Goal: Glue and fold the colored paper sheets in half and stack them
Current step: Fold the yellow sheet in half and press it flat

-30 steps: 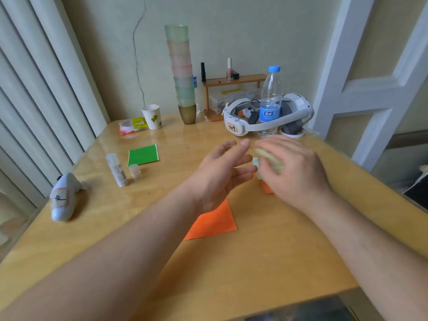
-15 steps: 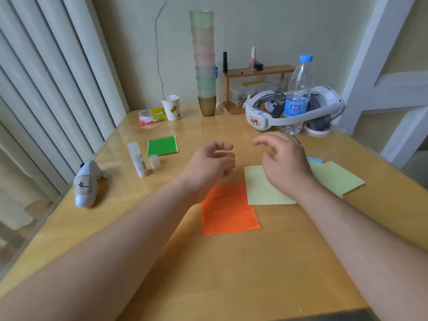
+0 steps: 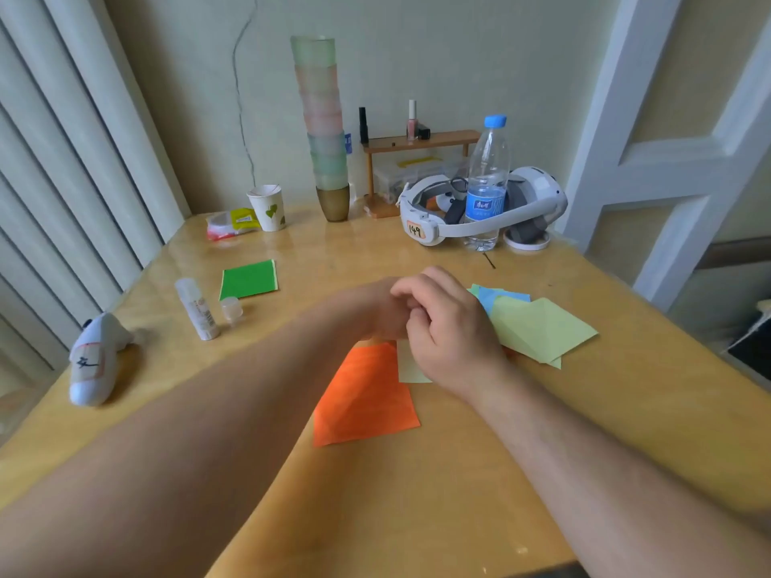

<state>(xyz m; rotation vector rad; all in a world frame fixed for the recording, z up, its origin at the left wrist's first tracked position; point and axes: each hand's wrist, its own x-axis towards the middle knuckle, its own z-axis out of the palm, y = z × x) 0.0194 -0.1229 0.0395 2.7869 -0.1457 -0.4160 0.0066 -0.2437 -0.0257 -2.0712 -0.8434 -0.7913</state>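
A: Nearest, mid-tabletop: orange sheet (image 3: 365, 394) lies flat and unfolded. Just beyond it the right hand (image 3: 448, 331), fingers curled, overlaps the left hand (image 3: 377, 312); a pale yellow-green sheet (image 3: 411, 365) shows under them.

B: Gripping it?

A: Cannot tell for either hand. Judged step: separating one sheet.

B: Next?

A: Fetch the uncapped glue stick (image 3: 196, 308) near the left edge, beside the folded green sheet (image 3: 248, 279). Unfolded stack (image 3: 542, 327) sits right.

Bare table (image 3: 438, 494) near the front edge; glue stick (image 3: 197, 309), cap (image 3: 231, 309) crowding the left.
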